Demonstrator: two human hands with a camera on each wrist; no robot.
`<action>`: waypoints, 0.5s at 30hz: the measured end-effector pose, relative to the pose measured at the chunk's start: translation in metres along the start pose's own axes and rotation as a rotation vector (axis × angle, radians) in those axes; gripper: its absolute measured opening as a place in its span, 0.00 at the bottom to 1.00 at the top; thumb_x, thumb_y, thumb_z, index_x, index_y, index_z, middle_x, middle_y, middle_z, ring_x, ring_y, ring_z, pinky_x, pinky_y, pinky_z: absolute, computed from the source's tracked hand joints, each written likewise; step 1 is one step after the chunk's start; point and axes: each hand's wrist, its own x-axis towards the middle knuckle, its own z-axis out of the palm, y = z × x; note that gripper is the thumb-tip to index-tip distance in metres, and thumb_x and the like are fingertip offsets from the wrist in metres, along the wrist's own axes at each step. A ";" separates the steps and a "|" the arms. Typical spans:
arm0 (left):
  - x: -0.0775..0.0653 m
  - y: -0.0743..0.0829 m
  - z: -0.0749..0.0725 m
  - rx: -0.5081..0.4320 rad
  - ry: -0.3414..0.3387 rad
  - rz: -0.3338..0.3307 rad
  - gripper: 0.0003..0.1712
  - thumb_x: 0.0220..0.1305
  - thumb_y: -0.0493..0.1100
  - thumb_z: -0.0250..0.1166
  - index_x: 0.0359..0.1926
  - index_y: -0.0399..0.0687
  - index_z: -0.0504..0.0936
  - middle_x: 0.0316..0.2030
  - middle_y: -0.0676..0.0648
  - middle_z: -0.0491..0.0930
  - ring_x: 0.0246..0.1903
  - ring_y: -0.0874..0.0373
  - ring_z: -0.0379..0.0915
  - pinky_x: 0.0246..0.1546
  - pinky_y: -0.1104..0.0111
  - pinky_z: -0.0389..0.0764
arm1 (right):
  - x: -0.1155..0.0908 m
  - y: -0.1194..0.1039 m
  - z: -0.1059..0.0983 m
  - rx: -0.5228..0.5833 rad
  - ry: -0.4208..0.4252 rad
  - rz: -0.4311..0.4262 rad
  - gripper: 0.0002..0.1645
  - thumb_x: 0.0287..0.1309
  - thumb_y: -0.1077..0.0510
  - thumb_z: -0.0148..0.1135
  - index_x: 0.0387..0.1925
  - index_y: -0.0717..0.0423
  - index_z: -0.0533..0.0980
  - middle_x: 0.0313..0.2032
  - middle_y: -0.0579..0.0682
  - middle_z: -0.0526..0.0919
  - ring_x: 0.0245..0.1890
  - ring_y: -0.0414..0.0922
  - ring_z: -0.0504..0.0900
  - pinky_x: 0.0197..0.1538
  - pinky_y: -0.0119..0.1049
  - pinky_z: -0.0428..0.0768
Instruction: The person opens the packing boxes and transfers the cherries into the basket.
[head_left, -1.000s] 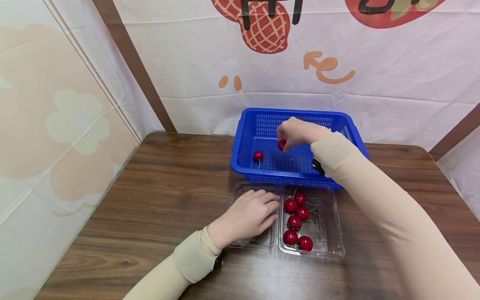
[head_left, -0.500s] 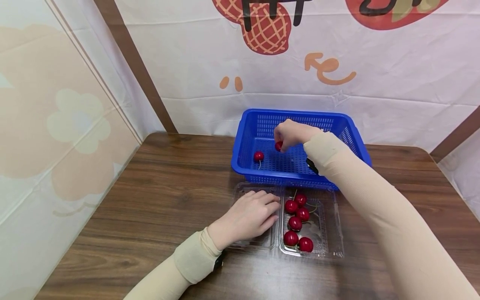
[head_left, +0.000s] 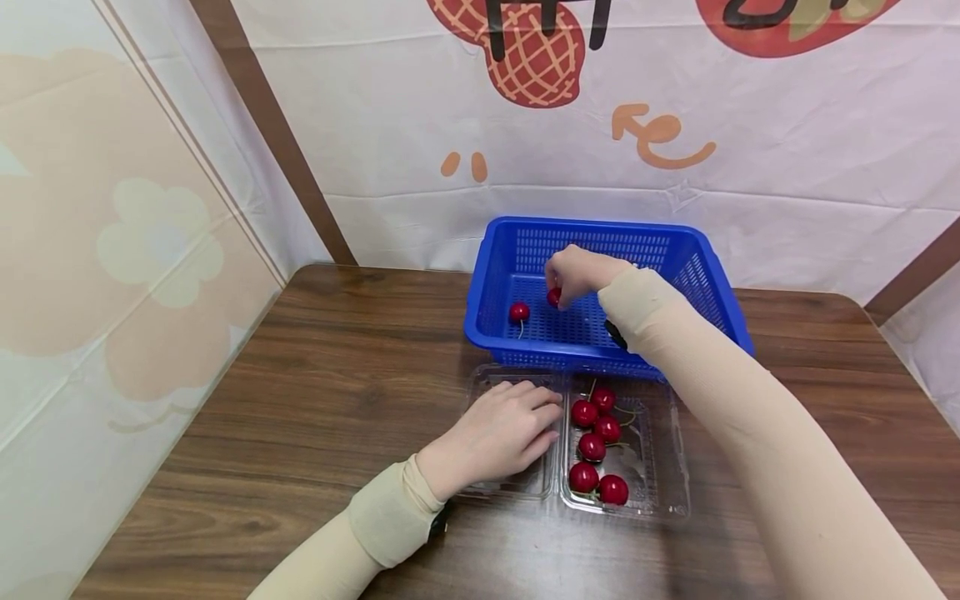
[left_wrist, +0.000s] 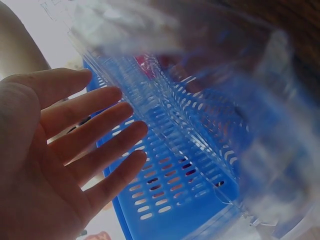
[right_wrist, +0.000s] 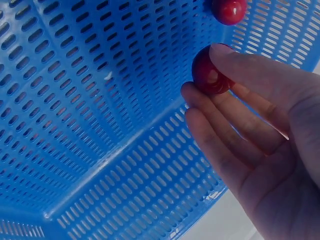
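My right hand (head_left: 581, 273) reaches into the blue basket (head_left: 480, 325) and pinches a dark red cherry (right_wrist: 210, 72) between thumb and fingertips. Another cherry (head_left: 519, 312), its stem trailing toward me, lies on the basket floor to the left of that hand. In front of the basket lies an opened clear plastic box (head_left: 678, 467). Several cherries (head_left: 592, 447) sit in its right half. My left hand (head_left: 498, 433) rests over the left half, and its fingers (left_wrist: 107, 145) look straight and slightly spread in the left wrist view.
The basket stands at the back of a brown wooden table (head_left: 315, 417), close to a white printed curtain (head_left: 390, 125). Its near wall rises just behind the plastic box. My right forearm (head_left: 720, 383) passes over the basket's right front corner.
My right hand has shifted slightly left and lower in the basket, still pinching the cherry. The left hand and the cherries in the box stay where they were.
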 end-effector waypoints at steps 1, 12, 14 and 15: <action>0.000 0.000 0.000 0.000 -0.001 0.000 0.14 0.60 0.49 0.57 0.42 0.51 0.83 0.46 0.52 0.80 0.44 0.58 0.73 0.41 0.65 0.76 | 0.000 -0.001 0.000 0.001 -0.002 -0.001 0.16 0.43 0.61 0.70 0.38 0.58 0.79 0.38 0.55 0.81 0.37 0.48 0.77 0.43 0.43 0.80; -0.001 0.000 0.001 0.003 0.008 0.000 0.14 0.60 0.49 0.57 0.42 0.51 0.83 0.46 0.53 0.80 0.44 0.59 0.73 0.40 0.65 0.75 | 0.004 -0.005 0.004 0.006 -0.003 -0.038 0.16 0.41 0.63 0.70 0.37 0.59 0.78 0.36 0.55 0.81 0.35 0.48 0.76 0.40 0.42 0.80; -0.001 -0.001 0.001 0.004 0.010 -0.001 0.14 0.60 0.49 0.57 0.42 0.51 0.83 0.46 0.53 0.80 0.45 0.58 0.73 0.40 0.65 0.75 | 0.005 -0.006 0.005 -0.003 -0.004 -0.033 0.17 0.41 0.63 0.70 0.38 0.59 0.78 0.36 0.54 0.81 0.35 0.47 0.76 0.40 0.42 0.80; -0.001 -0.001 0.001 0.005 0.010 -0.001 0.14 0.60 0.49 0.57 0.42 0.51 0.83 0.46 0.53 0.80 0.45 0.58 0.73 0.40 0.65 0.75 | 0.006 -0.005 0.006 -0.007 -0.005 -0.032 0.17 0.41 0.62 0.70 0.38 0.59 0.78 0.36 0.54 0.81 0.35 0.47 0.76 0.40 0.42 0.80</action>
